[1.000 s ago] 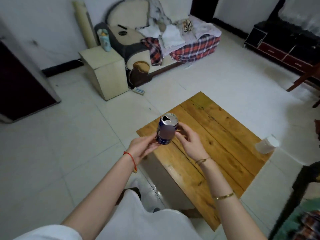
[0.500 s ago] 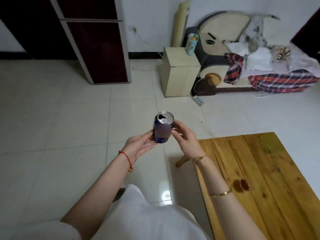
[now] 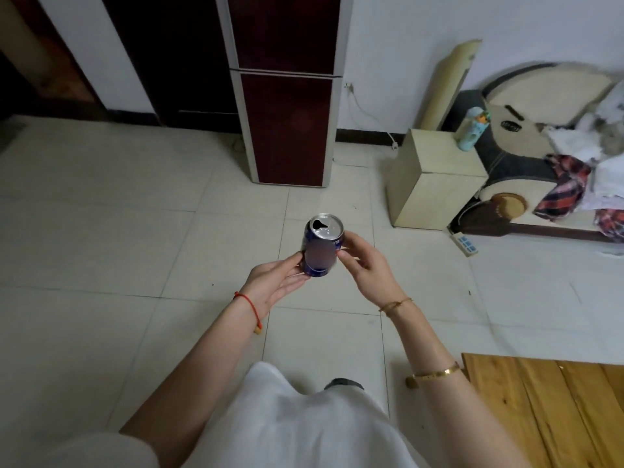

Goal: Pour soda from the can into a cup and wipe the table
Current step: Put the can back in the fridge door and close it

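Note:
A blue soda can (image 3: 320, 251) with an opened silver top is held upright in front of me, above the tiled floor. My left hand (image 3: 277, 283) supports it from the left and below, fingers against its lower side. My right hand (image 3: 363, 265) holds its right side, thumb and fingers curled round it. Only a corner of the wooden table (image 3: 553, 403) shows at the lower right. No cup and no cloth are in view.
A dark red fridge (image 3: 287, 106) stands against the back wall. To its right are a beige cabinet (image 3: 435, 184) with a bottle (image 3: 472, 130) behind it, a sofa (image 3: 547, 136) piled with clothes, and a power strip (image 3: 466, 243) on the floor.
My view has swung left, away from the table; the spill and most of the tabletop have left the frame. Both hands keep the can in the same hold.

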